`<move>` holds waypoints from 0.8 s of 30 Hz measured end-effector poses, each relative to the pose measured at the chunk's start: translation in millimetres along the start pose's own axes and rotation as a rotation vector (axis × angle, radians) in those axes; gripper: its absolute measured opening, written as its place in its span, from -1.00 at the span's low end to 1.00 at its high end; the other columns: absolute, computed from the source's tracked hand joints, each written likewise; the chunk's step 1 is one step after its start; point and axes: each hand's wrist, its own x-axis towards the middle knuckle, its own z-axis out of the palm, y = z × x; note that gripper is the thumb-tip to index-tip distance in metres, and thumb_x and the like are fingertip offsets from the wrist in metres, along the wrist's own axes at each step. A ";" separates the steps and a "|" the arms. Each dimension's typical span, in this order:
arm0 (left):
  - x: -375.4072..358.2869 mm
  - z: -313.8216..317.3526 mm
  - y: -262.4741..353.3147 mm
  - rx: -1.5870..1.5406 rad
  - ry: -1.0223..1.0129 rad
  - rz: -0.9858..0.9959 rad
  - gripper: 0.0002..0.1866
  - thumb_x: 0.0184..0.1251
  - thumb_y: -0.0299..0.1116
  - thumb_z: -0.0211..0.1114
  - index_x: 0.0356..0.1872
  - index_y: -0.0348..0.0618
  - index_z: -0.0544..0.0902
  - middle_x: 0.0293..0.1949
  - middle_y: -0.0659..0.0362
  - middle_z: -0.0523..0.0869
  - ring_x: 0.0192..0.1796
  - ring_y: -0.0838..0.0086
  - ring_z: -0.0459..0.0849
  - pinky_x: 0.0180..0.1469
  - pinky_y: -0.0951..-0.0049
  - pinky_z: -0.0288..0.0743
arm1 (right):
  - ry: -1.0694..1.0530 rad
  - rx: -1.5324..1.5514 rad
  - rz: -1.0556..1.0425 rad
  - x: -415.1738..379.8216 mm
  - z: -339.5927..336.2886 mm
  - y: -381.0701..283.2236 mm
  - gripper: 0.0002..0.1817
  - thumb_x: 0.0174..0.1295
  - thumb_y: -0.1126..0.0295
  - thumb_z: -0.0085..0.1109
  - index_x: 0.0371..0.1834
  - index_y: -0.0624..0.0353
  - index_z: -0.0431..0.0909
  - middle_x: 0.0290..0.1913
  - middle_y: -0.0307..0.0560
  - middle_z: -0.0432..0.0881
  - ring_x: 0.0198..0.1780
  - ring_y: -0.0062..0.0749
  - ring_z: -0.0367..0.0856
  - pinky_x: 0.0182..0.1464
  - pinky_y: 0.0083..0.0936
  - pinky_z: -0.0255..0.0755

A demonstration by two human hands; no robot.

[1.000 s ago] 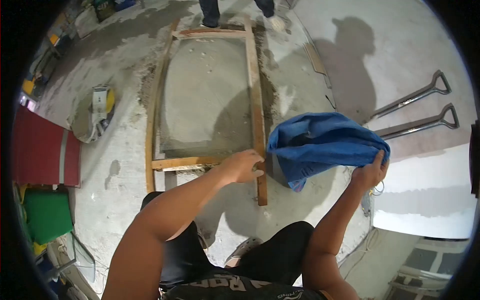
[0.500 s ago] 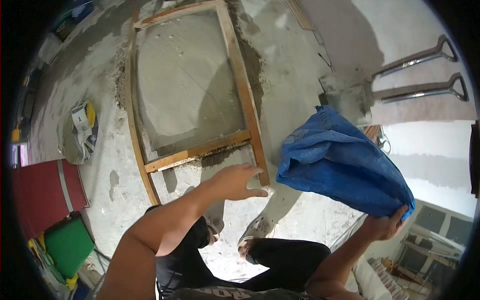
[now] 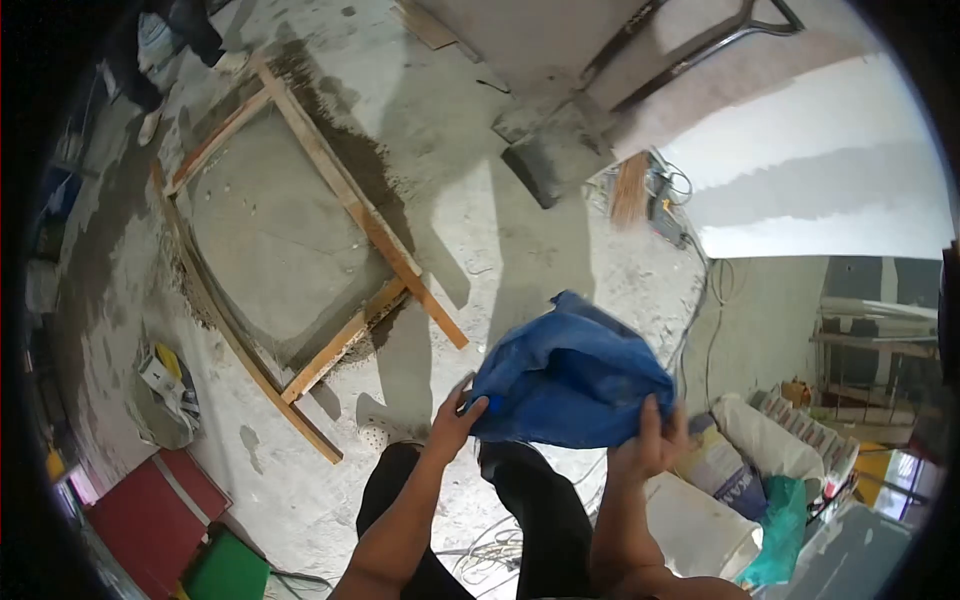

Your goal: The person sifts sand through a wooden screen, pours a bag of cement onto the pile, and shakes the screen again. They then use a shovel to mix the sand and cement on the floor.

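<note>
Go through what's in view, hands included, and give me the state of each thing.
Blue sack: crumpled, mouth open, held up
Left hand: gripping the sack's edge
Right hand: gripping its other side
Wooden frame: lying down, grimy
Shovels: blades down, handles up
Broom: bristles down
Floor: stained, dusty

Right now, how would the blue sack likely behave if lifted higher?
The blue sack would probably flop and fold, as its sides crease and sag between the left hand and right hand. It looks light for its size, with a gaping mouth and no load showing.
</note>
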 end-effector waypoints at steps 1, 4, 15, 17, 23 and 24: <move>-16.5 20.5 13.8 0.040 0.071 -0.117 -0.35 0.31 -0.09 0.40 0.37 -0.05 0.43 -0.03 0.01 0.72 0.01 0.37 0.67 0.05 0.37 0.54 | -0.001 -0.081 0.032 4.4 -19.4 -10.8 -0.82 0.28 0.61 0.10 -0.09 0.43 0.55 -0.21 -0.09 0.60 -0.18 -0.47 0.52 -0.04 -0.58 0.39; -23.4 61.1 5.5 0.451 0.197 0.033 -0.48 0.25 -0.07 0.39 0.17 -0.11 0.60 -0.10 -0.03 0.75 -0.07 0.14 0.74 0.01 0.26 0.56 | 0.062 -0.181 0.145 53.5 -67.7 -43.6 -0.84 0.30 0.55 0.12 -0.12 0.40 0.57 -0.27 -0.16 0.60 -0.24 -0.58 0.48 -0.13 -0.65 0.35; 7.6 289.8 320.1 0.882 0.165 0.299 -0.58 0.19 -0.08 0.35 0.00 -0.10 0.67 -0.12 -0.09 0.74 -0.01 -0.01 0.69 0.07 0.13 0.52 | 0.429 -0.198 0.010 227.5 -165.6 -196.8 -0.85 0.32 0.46 0.15 -0.29 0.37 0.55 -0.39 -0.20 0.57 -0.40 -0.62 0.42 -0.35 -0.62 0.32; 16.8 326.7 364.5 0.908 0.146 0.413 -0.55 0.19 -0.04 0.34 0.00 -0.12 0.67 -0.07 -0.09 0.73 0.04 0.00 0.67 0.10 0.14 0.50 | 0.470 -0.152 -0.053 241.8 -170.5 -235.4 -0.85 0.33 0.47 0.15 -0.26 0.39 0.55 -0.37 -0.18 0.60 -0.39 -0.60 0.47 -0.34 -0.60 0.36; 30.7 397.9 453.9 0.819 0.214 0.711 -0.22 0.17 0.12 0.37 0.30 -0.20 0.46 0.23 -0.23 0.53 0.28 -0.01 0.51 0.31 0.16 0.35 | 0.375 -0.077 -0.044 299.0 -145.9 -252.8 -0.71 0.38 0.40 0.12 -0.04 0.47 0.55 -0.17 -0.02 0.66 -0.21 -0.46 0.58 -0.13 -0.50 0.48; 21.0 393.1 457.0 0.810 0.234 0.684 -0.22 0.17 0.12 0.37 0.30 -0.20 0.46 0.23 -0.23 0.53 0.28 -0.01 0.51 0.31 0.16 0.35 | 0.284 -0.162 -0.007 311.9 -141.1 -237.9 -0.59 0.37 0.29 0.16 0.07 0.47 0.50 -0.15 0.04 0.66 -0.15 -0.37 0.59 -0.07 -0.45 0.47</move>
